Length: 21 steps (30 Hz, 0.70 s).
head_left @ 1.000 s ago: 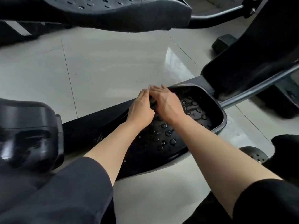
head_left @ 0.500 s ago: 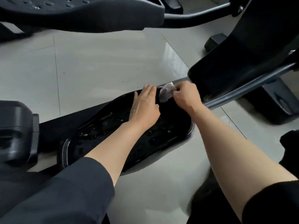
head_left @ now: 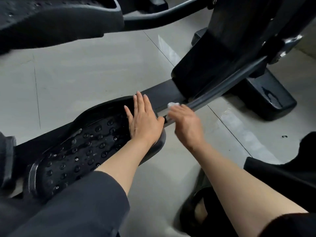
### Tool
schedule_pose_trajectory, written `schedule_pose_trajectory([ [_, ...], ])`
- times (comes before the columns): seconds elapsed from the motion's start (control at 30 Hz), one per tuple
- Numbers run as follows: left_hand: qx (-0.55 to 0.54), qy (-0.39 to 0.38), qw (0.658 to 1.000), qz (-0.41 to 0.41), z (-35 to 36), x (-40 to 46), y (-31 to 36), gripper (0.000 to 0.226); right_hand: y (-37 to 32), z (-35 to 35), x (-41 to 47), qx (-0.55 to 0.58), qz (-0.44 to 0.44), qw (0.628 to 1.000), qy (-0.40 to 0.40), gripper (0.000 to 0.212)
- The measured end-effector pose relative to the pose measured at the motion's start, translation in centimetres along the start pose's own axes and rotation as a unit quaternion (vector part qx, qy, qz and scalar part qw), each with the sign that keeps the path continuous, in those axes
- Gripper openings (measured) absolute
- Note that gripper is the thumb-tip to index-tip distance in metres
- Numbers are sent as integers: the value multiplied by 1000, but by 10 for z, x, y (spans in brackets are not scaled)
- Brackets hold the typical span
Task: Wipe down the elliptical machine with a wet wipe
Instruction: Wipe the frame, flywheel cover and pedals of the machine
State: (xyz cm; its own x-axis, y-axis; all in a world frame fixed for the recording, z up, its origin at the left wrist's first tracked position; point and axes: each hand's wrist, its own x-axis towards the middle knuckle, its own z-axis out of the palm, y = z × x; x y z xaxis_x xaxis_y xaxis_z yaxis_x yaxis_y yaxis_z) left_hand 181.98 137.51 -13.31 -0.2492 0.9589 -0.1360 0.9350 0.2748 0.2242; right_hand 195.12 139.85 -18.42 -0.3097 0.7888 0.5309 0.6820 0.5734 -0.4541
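Currently my left hand (head_left: 142,119) lies flat, fingers straight and spread, on the near pedal (head_left: 82,147). My right hand (head_left: 185,124) grips one white wet wipe (head_left: 171,106) against the grey rail (head_left: 164,100). Two pedals visible.

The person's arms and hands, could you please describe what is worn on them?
The left forearm is bare below a loose dark grey sleeve that ends near the elbow. The right forearm is bare below a black sleeve. The left hand and right hand show no gloves, rings or watch.
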Motion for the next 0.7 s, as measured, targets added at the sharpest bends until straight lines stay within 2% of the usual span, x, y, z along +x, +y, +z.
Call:
schedule_pose_trajectory([
  [0.07,19,2,1000,-5,1,0,2,78,11,5,-13,-39,-99,987,-117,42],
  [0.13,29,9,999,-10,-1,-1,3,77,35,-8,-12,-69,-134,980,-132,42],
  [0.23,30,7,999,-16,-1,-2,4,75,78,-50,6,-121,-49,988,-84,42],
  [0.33,29,7,999,-16,-2,-2,4,75,67,-52,10,-180,36,980,-82,49],
  [0.4,26,10,999,-14,-1,-3,4,76,34,-24,-4,-145,16,984,-104,51],
  [0.47,23,10,1000,-10,-1,-2,3,76,7,-1,-15,-108,-55,978,-168,53],
  [0.57,20,16,1000,-11,0,-1,1,77,11,-10,-5,-95,-119,966,-207,51],
  [0.63,23,13,1000,-11,0,-2,1,76,36,-35,8,-128,-83,972,-181,50],
  [0.7,44,16,999,-12,0,-1,2,75,69,-68,21,-194,5,969,-156,55],
])
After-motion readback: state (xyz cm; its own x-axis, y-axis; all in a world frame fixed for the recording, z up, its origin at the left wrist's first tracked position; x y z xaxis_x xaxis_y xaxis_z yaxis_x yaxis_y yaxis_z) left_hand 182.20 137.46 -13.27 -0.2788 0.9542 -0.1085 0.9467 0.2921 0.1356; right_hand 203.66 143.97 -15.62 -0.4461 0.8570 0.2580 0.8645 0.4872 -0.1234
